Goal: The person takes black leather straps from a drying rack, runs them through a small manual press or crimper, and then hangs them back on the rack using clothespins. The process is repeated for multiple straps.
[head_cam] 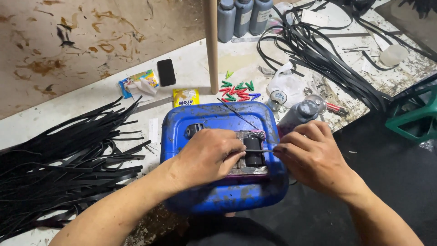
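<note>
A thin black strip [258, 151] is pinched taut between the left hand [207, 157] and right hand [314, 155], stretched over the black roller [253, 152] atop the blue canister [218, 191].

Both hands rest on top of a blue plastic canister [218, 191]. The left hand [207, 157] and right hand [312, 155] pinch a thin black strip [259, 151] stretched between them across a black roller [253, 151] set in the canister's opening. A heap of black strips [59, 159] lies on the table [191, 68] at left, coloured clips [237, 90] beyond.
</note>
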